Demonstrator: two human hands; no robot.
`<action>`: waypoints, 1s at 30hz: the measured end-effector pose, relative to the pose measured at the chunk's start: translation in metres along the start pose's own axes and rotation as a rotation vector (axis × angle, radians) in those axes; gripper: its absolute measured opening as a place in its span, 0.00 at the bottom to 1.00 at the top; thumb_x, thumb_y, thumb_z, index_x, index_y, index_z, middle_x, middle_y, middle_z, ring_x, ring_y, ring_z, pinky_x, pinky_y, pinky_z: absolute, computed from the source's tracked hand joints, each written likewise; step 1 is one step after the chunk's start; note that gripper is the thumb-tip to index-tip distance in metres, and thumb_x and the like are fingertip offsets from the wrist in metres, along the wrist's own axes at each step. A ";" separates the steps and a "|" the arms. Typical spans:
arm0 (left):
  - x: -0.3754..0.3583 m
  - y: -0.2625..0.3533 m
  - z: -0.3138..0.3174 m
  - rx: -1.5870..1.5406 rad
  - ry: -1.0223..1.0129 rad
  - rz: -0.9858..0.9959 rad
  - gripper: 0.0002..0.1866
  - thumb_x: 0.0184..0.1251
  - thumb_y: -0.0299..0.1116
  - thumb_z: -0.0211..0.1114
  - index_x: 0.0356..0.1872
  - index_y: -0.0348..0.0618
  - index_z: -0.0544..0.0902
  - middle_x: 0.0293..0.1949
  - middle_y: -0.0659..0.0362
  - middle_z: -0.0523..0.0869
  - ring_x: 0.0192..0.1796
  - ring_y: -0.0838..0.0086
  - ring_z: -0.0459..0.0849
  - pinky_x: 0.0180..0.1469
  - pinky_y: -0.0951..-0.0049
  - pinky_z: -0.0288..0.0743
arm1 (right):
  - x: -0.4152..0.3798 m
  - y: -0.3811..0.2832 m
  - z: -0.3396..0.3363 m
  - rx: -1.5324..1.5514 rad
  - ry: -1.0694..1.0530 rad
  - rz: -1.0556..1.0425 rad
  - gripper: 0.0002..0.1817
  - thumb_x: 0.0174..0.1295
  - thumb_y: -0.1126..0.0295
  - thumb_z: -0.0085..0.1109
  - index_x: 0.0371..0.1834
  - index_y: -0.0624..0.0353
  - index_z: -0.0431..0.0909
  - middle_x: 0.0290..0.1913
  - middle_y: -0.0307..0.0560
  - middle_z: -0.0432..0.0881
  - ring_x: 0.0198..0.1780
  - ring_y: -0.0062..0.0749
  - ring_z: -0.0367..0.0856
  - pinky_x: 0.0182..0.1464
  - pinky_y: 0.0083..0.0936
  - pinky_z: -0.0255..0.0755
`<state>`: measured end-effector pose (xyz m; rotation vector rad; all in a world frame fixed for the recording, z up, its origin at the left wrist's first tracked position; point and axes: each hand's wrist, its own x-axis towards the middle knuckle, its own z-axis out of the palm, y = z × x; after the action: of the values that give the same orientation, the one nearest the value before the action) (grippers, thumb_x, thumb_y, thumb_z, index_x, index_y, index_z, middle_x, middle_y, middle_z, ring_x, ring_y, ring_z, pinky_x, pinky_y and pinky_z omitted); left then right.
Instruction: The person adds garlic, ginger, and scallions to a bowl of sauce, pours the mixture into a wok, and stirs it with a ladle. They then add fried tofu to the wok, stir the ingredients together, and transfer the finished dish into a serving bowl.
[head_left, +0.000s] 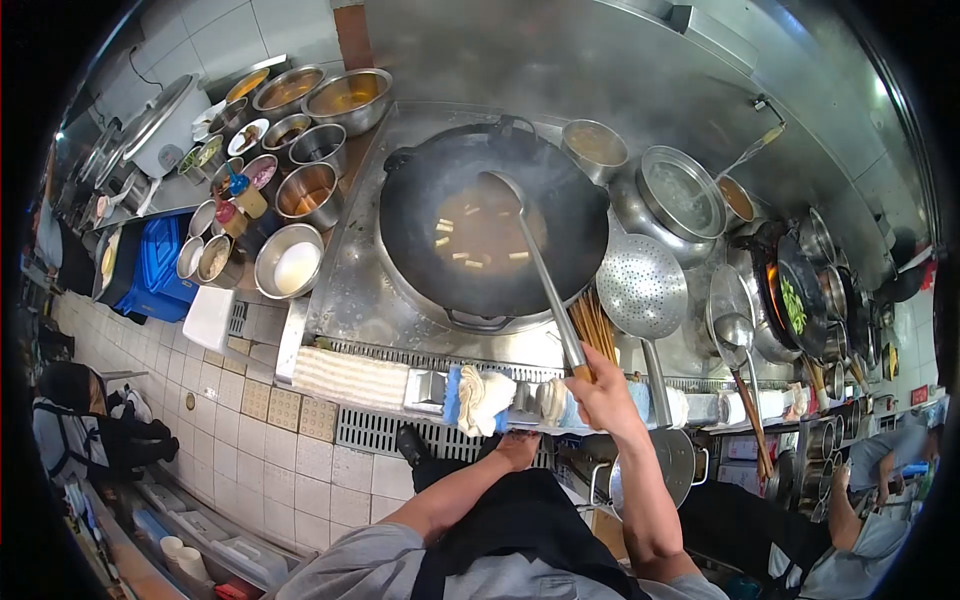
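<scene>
My right hand [607,395] is wrapped round the wooden end of a long-handled ladle [548,285]. Its bowl reaches into a large black wok [412,245], where brownish liquid [487,232] steams and several pale, stick-shaped pieces [443,227] float. Low by the front edge of the stove is my left hand [518,450], below a cream cloth [485,402]; its fingers are partly hidden, and I cannot make out anything in it. Just right of the wok lie a perforated skimmer [642,285] and a bundle of thin bamboo sticks [593,325].
Metal bowls of ingredients [308,192] crowd the left counter beside squeeze bottles [247,195]. Behind the skimmer, water runs into a metal basin [683,193]. Farther right, flames rise beside a wok with greens [792,305]. Other people [880,460] are at the right and left edges.
</scene>
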<state>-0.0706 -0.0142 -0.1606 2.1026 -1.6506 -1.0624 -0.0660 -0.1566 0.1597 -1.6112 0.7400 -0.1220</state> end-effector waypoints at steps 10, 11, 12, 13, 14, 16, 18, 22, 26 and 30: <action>0.017 -0.022 0.037 0.020 -0.279 -0.186 0.39 0.70 0.51 0.49 0.76 0.40 0.53 0.77 0.47 0.53 0.79 0.57 0.49 0.79 0.55 0.39 | -0.090 0.037 -0.055 -0.405 0.151 -0.092 0.35 0.60 0.80 0.57 0.73 0.65 0.61 0.21 0.33 0.68 0.17 0.14 0.65 0.19 0.17 0.60; 0.016 -0.020 0.035 0.074 -0.265 -0.170 0.39 0.70 0.52 0.50 0.76 0.41 0.53 0.77 0.47 0.53 0.79 0.57 0.50 0.79 0.54 0.39 | -0.092 0.040 -0.058 -0.321 0.149 -0.032 0.35 0.60 0.81 0.57 0.73 0.65 0.61 0.21 0.32 0.68 0.17 0.14 0.65 0.19 0.17 0.60; 0.013 -0.016 0.033 0.127 -0.252 -0.155 0.39 0.70 0.52 0.50 0.76 0.42 0.53 0.77 0.48 0.54 0.79 0.57 0.50 0.79 0.52 0.39 | -0.092 0.041 -0.060 -0.235 0.144 0.029 0.35 0.60 0.81 0.56 0.73 0.66 0.60 0.21 0.32 0.69 0.17 0.13 0.65 0.19 0.17 0.60; 0.011 -0.012 0.028 0.106 -0.275 -0.179 0.40 0.69 0.52 0.53 0.77 0.45 0.53 0.77 0.49 0.54 0.79 0.56 0.51 0.78 0.48 0.41 | -0.091 0.032 -0.058 -0.124 0.151 0.104 0.35 0.60 0.82 0.56 0.74 0.66 0.59 0.22 0.33 0.70 0.16 0.14 0.66 0.17 0.17 0.59; 0.010 -0.009 0.023 0.107 -0.276 -0.175 0.40 0.69 0.52 0.53 0.77 0.45 0.53 0.77 0.49 0.54 0.79 0.56 0.51 0.78 0.48 0.41 | -0.091 0.024 -0.057 -0.125 0.154 0.104 0.35 0.60 0.82 0.56 0.74 0.66 0.59 0.22 0.33 0.70 0.16 0.14 0.66 0.17 0.17 0.59; 0.009 -0.007 0.019 0.112 -0.243 -0.180 0.40 0.68 0.52 0.56 0.77 0.47 0.54 0.77 0.49 0.56 0.79 0.56 0.52 0.77 0.44 0.43 | -0.089 0.013 -0.060 0.088 0.223 0.177 0.36 0.60 0.83 0.55 0.75 0.65 0.57 0.21 0.34 0.72 0.14 0.15 0.67 0.15 0.17 0.59; 0.011 -0.006 0.017 0.058 -0.257 -0.168 0.41 0.67 0.52 0.58 0.76 0.46 0.55 0.76 0.49 0.57 0.78 0.55 0.52 0.76 0.42 0.45 | -0.078 0.033 -0.070 0.152 0.250 0.135 0.36 0.61 0.82 0.55 0.75 0.64 0.56 0.20 0.34 0.72 0.13 0.16 0.66 0.13 0.17 0.58; 0.014 -0.012 0.034 0.066 -0.273 -0.215 0.40 0.66 0.53 0.58 0.75 0.45 0.59 0.76 0.49 0.57 0.78 0.52 0.52 0.74 0.37 0.44 | -0.051 0.029 -0.086 0.141 0.410 0.004 0.34 0.62 0.80 0.53 0.74 0.64 0.58 0.18 0.35 0.71 0.12 0.16 0.66 0.12 0.17 0.60; 0.017 -0.008 0.029 0.140 -0.204 -0.201 0.39 0.64 0.52 0.59 0.74 0.48 0.60 0.76 0.49 0.59 0.77 0.52 0.55 0.75 0.38 0.44 | -0.009 0.055 -0.129 0.042 0.555 -0.038 0.31 0.62 0.79 0.54 0.71 0.66 0.61 0.20 0.36 0.72 0.13 0.17 0.68 0.13 0.17 0.61; 0.017 -0.007 0.027 0.065 -0.253 -0.250 0.37 0.65 0.50 0.57 0.74 0.48 0.60 0.76 0.51 0.58 0.78 0.57 0.54 0.76 0.40 0.41 | 0.067 0.072 -0.186 -0.195 0.594 -0.107 0.35 0.60 0.78 0.52 0.73 0.65 0.59 0.25 0.41 0.74 0.12 0.22 0.69 0.12 0.22 0.62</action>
<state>-0.0827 -0.0214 -0.1900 2.3460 -1.5741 -1.4211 -0.1309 -0.3502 0.1085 -1.8189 1.1439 -0.6434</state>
